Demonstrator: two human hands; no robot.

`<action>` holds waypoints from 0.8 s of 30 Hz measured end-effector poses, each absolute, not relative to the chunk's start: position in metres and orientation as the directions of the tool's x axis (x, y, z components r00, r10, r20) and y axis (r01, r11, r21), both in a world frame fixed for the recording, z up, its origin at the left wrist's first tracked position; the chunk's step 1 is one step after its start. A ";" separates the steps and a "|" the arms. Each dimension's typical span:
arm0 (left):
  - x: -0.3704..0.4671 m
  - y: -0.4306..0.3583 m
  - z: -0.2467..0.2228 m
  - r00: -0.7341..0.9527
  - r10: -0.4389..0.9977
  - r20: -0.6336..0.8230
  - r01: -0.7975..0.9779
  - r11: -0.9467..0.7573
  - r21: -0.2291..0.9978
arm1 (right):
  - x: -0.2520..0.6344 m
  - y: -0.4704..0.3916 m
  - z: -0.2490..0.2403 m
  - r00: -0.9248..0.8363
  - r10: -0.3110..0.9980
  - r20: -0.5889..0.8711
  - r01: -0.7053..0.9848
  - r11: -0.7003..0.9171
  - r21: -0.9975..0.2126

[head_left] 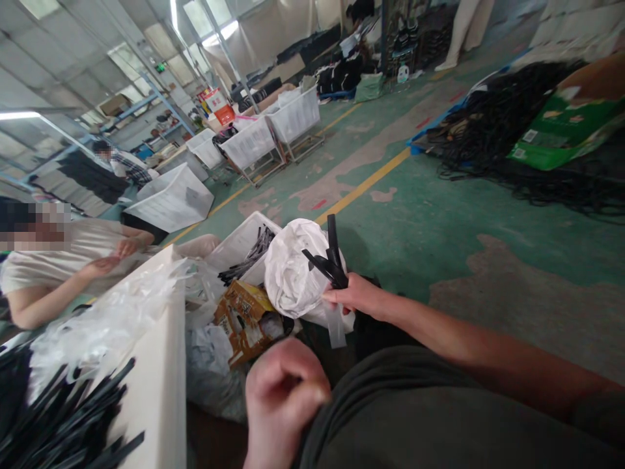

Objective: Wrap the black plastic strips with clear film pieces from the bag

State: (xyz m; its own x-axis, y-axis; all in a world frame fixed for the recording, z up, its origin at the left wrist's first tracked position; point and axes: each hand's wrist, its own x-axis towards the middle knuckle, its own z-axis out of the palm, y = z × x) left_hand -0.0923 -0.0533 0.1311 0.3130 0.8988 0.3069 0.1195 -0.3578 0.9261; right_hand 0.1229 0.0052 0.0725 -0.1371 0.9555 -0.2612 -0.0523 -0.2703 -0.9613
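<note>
My right hand (359, 296) is closed around several flat black strips (333, 257), whose ends stick up and to the left. A clear plastic strip or sleeve (336, 326) hangs below the same hand. Just behind these lies a white sack (295, 270) with a crumpled, rolled-down mouth. My left hand (288, 397) is curled into a loose fist in front of my body, and no object shows in it. More black strips (73, 417) lie heaped on the white table (161, 391) at the left, beside a pile of clear plastic bags (117, 319).
A torn brown carton (247, 319) and a white bin (249, 241) of dark strips stand beside the sack. Across the table sits a co-worker (73, 260). White carts (249, 143) stand farther back. Black cords and a green box (561, 133) lie at right.
</note>
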 end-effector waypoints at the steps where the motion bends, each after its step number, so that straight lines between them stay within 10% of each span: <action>1: -0.086 -0.041 0.122 0.315 0.912 0.263 0.099 -0.307 0.947 | 0.123 0.005 0.073 -0.136 0.956 -0.260 -0.042 -0.267 -0.963; 7: -0.067 -0.023 0.061 0.494 0.828 -0.265 0.141 0.224 0.964 | 0.118 0.001 0.064 -0.158 0.955 -0.251 0.011 -0.252 -0.968; 12: -0.064 -0.036 0.038 0.498 0.775 -0.389 0.201 0.333 0.921 | 0.113 0.000 0.049 -0.195 0.946 -0.258 0.050 -0.253 -0.966; 24: -0.087 0.001 0.042 -0.034 0.835 -0.549 -0.696 0.375 0.612 | 0.138 -0.034 0.032 -0.323 0.910 -0.261 0.004 -0.274 -0.962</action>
State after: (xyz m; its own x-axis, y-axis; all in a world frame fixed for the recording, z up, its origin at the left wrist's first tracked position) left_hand -0.0868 0.0013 0.0423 -0.0336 0.8349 -0.5494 -0.6960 0.3749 0.6124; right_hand 0.1380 -0.0336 0.0323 -0.3233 0.9097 -0.2608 0.0041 -0.2742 -0.9616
